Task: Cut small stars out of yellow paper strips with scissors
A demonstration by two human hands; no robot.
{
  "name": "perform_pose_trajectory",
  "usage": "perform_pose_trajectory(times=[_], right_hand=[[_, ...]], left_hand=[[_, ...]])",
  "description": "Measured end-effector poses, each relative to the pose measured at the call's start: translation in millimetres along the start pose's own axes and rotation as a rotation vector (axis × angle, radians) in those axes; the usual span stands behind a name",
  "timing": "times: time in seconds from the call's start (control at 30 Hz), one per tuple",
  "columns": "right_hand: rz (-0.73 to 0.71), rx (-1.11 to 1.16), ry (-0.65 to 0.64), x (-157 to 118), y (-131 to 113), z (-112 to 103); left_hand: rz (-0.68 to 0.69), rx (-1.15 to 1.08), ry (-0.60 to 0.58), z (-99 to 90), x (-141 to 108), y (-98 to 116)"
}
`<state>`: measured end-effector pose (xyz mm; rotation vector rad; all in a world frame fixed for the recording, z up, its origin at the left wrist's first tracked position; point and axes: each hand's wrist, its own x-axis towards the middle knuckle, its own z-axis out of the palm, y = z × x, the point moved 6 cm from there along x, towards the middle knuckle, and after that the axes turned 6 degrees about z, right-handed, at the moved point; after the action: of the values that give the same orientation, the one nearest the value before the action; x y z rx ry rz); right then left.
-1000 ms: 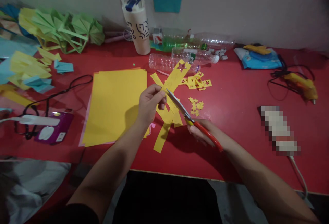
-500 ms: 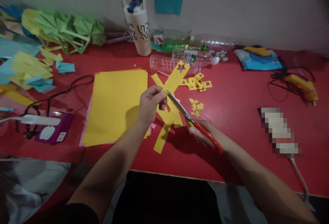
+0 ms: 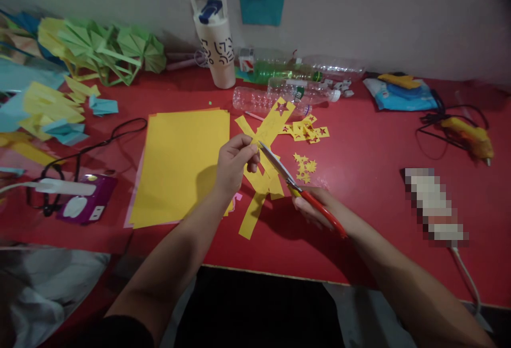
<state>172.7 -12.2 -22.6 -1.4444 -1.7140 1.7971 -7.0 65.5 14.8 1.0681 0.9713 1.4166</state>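
My left hand (image 3: 238,160) is closed in a pinch on a small piece of yellow paper (image 3: 256,140), most of it hidden by the fingers. My right hand (image 3: 313,204) grips red-handled scissors (image 3: 324,214), their blades pointing up-left with the tips at the pinched paper. Below the hands lie crossed yellow paper strips (image 3: 251,217), one with a star-shaped hole near its top end. Small cut-out yellow stars (image 3: 305,166) sit right of the blades. Behind them is a pile of yellow scraps with star holes (image 3: 307,130).
Yellow sheets (image 3: 183,162) are stacked left of my hands. Plastic bottles (image 3: 287,92) and a white tumbler (image 3: 217,50) stand or lie at the back. Right are a glue gun (image 3: 469,136), a wipes pack (image 3: 403,92) and a blurred-out corded object (image 3: 435,204); left, a purple power socket (image 3: 85,199).
The view has shifted very slightly. Both hands, the scissors and the pinched paper stay in nearly the same position.
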Motion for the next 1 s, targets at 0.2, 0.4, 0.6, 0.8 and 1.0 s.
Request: perform_pose_trajectory(times=[0.2, 0.4, 0.6, 0.8, 1.0], right_hand=[[0.003, -0.003, 0.006, 0.8, 0.9, -0.6], [0.003, -0.025, 0.009, 1.2, 2.2, -0.9], [0.006, -0.006, 0.008, -0.1, 0.5, -0.7], [-0.001, -0.010, 0.013, 0.1, 1.3, -0.8], [0.006, -0.011, 0.020, 0.9, 3.0, -1.0]], left_hand=[[0.004, -0.009, 0.002, -0.7, 0.2, -0.4], [-0.003, -0.029, 0.016, -0.6, 0.1, -0.7], [0.001, -0.016, 0.006, -0.4, 0.1, -2.1], [0.008, -0.007, -0.003, -0.5, 0.9, -2.1], [0.014, -0.013, -0.006, -0.7, -0.2, -1.3]])
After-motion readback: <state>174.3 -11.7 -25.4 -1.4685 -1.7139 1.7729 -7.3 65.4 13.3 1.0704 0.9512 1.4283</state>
